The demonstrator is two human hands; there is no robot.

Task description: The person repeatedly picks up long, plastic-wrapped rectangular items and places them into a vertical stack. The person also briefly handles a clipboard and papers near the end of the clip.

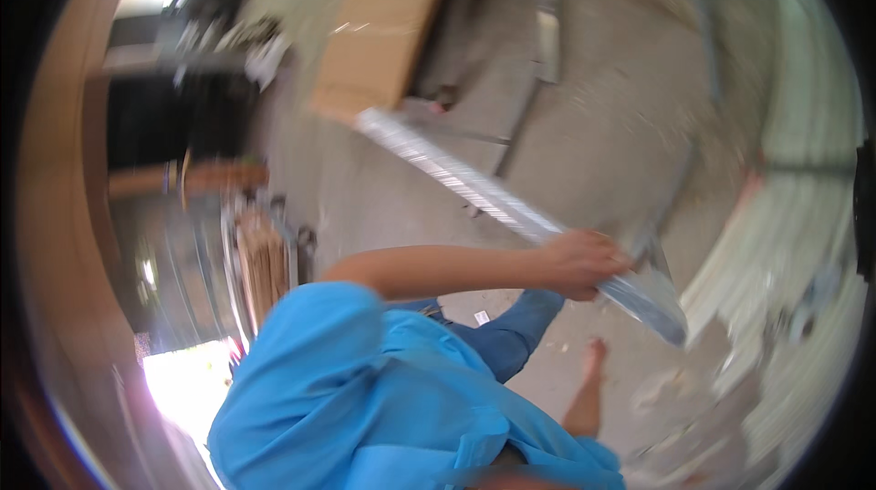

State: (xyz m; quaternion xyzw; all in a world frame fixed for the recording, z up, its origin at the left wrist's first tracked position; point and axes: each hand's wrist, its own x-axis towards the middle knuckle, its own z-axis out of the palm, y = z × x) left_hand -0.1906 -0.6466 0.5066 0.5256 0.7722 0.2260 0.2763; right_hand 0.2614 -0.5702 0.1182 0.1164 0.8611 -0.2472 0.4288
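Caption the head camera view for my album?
Left hand gripping a long silvery bar above a grey floor.

The left grip [584, 266] clasps a long silvery bar [465, 184]; the right grip [595, 355] hangs apart from the bar's near end, a brown panel [388, 25] by its far end.

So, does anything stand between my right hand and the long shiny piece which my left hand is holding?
Nothing visible does: between your right hand and the long shiny piece in your left hand, only floor shows, though the view is blurred.
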